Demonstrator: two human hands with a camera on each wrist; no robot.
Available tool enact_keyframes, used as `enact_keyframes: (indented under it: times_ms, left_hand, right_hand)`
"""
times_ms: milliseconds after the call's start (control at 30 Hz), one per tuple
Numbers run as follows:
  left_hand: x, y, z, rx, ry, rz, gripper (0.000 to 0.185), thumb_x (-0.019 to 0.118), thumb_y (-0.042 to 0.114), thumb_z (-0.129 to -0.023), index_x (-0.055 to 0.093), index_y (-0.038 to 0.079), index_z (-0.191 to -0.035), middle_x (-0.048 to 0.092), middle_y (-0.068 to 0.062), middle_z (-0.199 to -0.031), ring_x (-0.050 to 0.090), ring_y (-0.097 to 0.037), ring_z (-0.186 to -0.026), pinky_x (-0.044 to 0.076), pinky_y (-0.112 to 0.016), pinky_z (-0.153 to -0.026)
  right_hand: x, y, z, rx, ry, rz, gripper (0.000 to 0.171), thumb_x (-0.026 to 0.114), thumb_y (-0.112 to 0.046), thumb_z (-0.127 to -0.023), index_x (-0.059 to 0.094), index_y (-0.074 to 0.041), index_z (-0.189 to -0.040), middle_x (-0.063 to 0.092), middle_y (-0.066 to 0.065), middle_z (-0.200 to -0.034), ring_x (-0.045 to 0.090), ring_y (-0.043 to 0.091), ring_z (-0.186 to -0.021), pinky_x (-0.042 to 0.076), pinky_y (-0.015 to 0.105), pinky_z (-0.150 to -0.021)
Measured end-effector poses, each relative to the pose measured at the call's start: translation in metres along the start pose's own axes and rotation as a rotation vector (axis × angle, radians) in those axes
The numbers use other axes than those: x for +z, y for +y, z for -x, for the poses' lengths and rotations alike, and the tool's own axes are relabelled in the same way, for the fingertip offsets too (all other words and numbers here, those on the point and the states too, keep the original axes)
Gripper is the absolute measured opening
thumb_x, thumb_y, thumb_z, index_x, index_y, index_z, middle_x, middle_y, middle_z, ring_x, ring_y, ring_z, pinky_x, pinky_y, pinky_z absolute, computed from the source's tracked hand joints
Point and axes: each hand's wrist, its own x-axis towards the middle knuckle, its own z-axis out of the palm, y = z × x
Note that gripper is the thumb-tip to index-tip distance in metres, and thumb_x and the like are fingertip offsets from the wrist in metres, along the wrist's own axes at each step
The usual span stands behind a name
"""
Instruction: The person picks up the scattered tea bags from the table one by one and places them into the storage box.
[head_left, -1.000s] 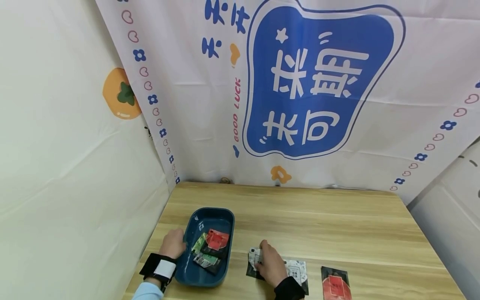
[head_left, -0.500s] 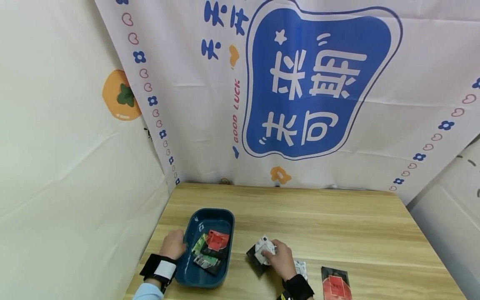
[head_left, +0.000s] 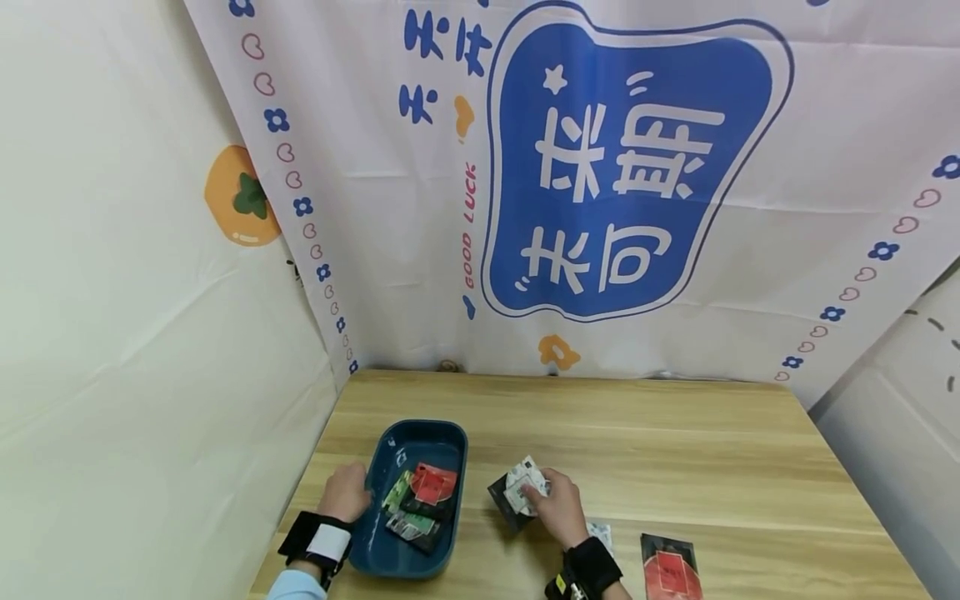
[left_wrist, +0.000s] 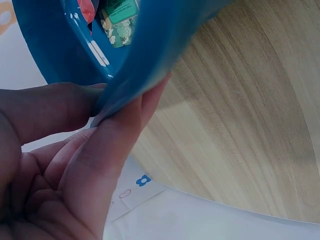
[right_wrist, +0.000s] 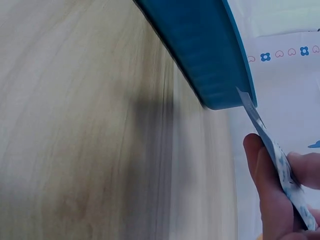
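At the left of the table stands a dark blue tray (head_left: pixel 400 562) holding several small printed packets; a red-and-black packet (head_left: pixel 433 485) lies on top of green ones. My left hand (head_left: pixel 345 493) pinches the tray's left rim between thumb and fingers, as the left wrist view shows. To the right of the tray, my right hand (head_left: pixel 558 508) holds a white-and-black packet (head_left: pixel 525 482) raised above the table, thumb on one face and fingers on the other. In the right wrist view this packet (right_wrist: pixel 280 162) appears edge-on near the tray's outer wall (right_wrist: pixel 210 55).
Another white patterned packet (head_left: pixel 602 535) lies partly hidden behind the right wrist. Farther right, a red-and-black packet (head_left: pixel 670 568) lies on the wooden table (head_left: pixel 712 458). A printed cloth (head_left: pixel 420 275) hangs along the table's back edge.
My right hand has picked the white-and-black packet up off the table and raised it, turning it upright. My left hand keeps its hold on the tray rim.
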Motion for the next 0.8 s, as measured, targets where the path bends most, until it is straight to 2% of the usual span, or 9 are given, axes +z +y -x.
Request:
enact_keyframes:
  times_ms: [333, 567, 800]
  left_hand:
    - [0.001, -0.002, 0.000, -0.010, -0.010, 0.010, 0.005, 0.065, -0.005, -0.080, 0.061, -0.004, -0.079, 0.057, -0.011, -0.067, 0.049, -0.020, -0.059, 0.039, -0.034, -0.053]
    - [0.002, -0.001, 0.002, -0.006, -0.004, -0.003, 0.006, 0.066, -0.005, -0.078, 0.061, -0.004, -0.079, 0.059, -0.012, -0.069, 0.051, -0.021, -0.059, 0.041, -0.035, -0.053]
    - [0.000, 0.000, 0.000, -0.015, -0.012, -0.002, 0.007, 0.067, -0.004, -0.079, 0.060, -0.004, -0.080, 0.059, -0.012, -0.069, 0.052, -0.021, -0.060, 0.041, -0.035, -0.054]
  right_hand:
    - [0.006, -0.005, -0.001, -0.033, 0.012, -0.003, 0.014, 0.075, -0.013, -0.085, 0.067, -0.001, -0.086, 0.063, 0.005, -0.073, 0.050, 0.008, -0.064, 0.042, 0.024, -0.061]
    - [0.011, -0.009, -0.004, -0.023, 0.009, -0.023, 0.016, 0.075, -0.012, -0.085, 0.070, 0.000, -0.092, 0.068, 0.006, -0.076, 0.054, 0.008, -0.067, 0.044, 0.024, -0.063]
    - [0.013, -0.013, -0.008, -0.053, 0.008, -0.035, 0.022, 0.074, -0.012, -0.085, 0.071, 0.003, -0.100, 0.070, 0.008, -0.080, 0.057, 0.009, -0.070, 0.046, 0.025, -0.066]
